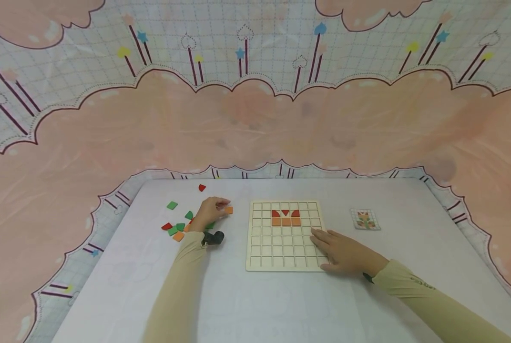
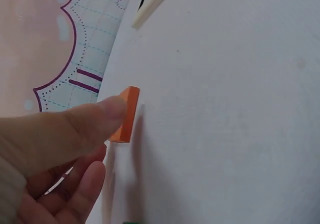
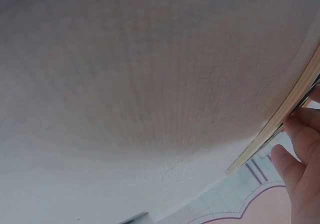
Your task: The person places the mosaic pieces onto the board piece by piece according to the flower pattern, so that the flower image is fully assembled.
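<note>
Between thumb and fingers my left hand (image 1: 209, 212) pinches an orange square tile (image 2: 131, 115), held just above the table left of the board. My right hand (image 1: 345, 251) rests with extended fingers on the right edge of the wooden grid board (image 1: 261, 247). Near the board's top, red pieces (image 1: 285, 212) sit in one row: two with curved edges and a triangle between them. Directly below lies a row of orange squares (image 1: 286, 221). In the right wrist view, fingers (image 3: 300, 134) touch the board's side edge (image 3: 280, 119).
Loose green, red and orange pieces (image 1: 180, 227) lie around and left of my left hand. A red piece (image 1: 201, 187) and a green diamond (image 1: 172, 205) lie farther back. Right of the board is a small pattern card (image 1: 365, 219) on the white table (image 1: 281, 305).
</note>
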A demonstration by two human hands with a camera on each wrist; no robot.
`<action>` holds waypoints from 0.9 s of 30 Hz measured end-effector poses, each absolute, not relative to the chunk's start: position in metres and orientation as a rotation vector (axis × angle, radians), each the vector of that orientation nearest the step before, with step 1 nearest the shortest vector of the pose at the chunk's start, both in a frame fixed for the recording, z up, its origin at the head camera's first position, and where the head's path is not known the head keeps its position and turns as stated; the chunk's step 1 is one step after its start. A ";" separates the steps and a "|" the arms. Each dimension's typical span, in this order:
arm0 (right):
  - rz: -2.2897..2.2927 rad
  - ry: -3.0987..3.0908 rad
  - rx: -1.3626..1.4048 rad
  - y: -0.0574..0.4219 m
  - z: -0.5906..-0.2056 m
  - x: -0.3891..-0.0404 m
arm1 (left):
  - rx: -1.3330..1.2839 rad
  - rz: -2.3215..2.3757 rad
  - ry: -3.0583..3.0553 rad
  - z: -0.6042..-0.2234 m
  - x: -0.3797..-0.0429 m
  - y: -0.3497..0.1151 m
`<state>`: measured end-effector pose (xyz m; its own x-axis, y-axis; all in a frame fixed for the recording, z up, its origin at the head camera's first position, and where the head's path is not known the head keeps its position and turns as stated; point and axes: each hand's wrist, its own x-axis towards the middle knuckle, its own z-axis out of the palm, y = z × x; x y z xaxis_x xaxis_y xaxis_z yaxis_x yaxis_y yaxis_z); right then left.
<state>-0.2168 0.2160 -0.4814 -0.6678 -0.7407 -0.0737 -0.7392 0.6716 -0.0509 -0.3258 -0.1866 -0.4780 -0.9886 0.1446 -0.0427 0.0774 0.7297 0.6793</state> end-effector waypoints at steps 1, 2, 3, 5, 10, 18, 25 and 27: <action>-0.026 2.788 -1.238 0.216 -0.482 -0.217 | 0.182 1.102 2.840 -0.479 -0.325 -0.187; -0.026 2.785 -1.231 0.216 -0.482 -0.217 | 0.173 1.097 2.839 -0.479 -0.325 -0.187; -0.021 2.781 -1.228 0.215 -0.482 -0.216 | 0.167 1.088 2.842 -0.479 -0.325 -0.187; -0.013 2.779 -1.227 0.215 -0.483 -0.216 | 0.136 1.086 2.837 -0.479 -0.323 -0.187; 0.007 2.781 -1.226 0.215 -0.483 -0.217 | 0.081 1.091 2.828 -0.479 -0.321 -0.184; 0.017 2.779 -1.215 0.215 -0.482 -0.217 | 0.102 1.090 2.873 -0.490 -0.327 -0.187; 0.001 2.773 -1.215 0.215 -0.479 -0.216 | 0.088 1.093 2.861 -0.491 -0.327 -0.186; -0.004 2.774 -1.217 0.215 -0.478 -0.216 | 0.088 1.094 2.854 -0.489 -0.326 -0.186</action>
<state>-0.2163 0.2149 -0.4784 -0.6718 -0.7337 -0.1019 -0.7334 0.6781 -0.0474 -0.3260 -0.1857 -0.4889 -0.9948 0.0839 -0.0577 0.0238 0.7430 0.6689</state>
